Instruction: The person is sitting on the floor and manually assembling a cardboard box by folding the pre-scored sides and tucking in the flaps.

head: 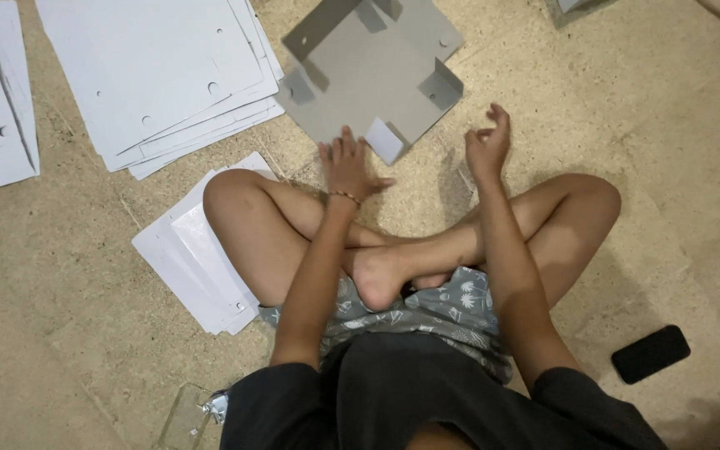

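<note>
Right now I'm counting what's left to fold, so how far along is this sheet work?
One grey sheet lies on the floor with its corner flaps turned up, so it looks partly folded. The left hand touches its near corner flap; the right hand hangs free beside it. Left flat: the big stack of sheets and a smaller pile under the left knee.

Dark-screened black phone [650, 353] flat on the floor; clear plastic wrapper [187, 417] at the bottom edge
</note>
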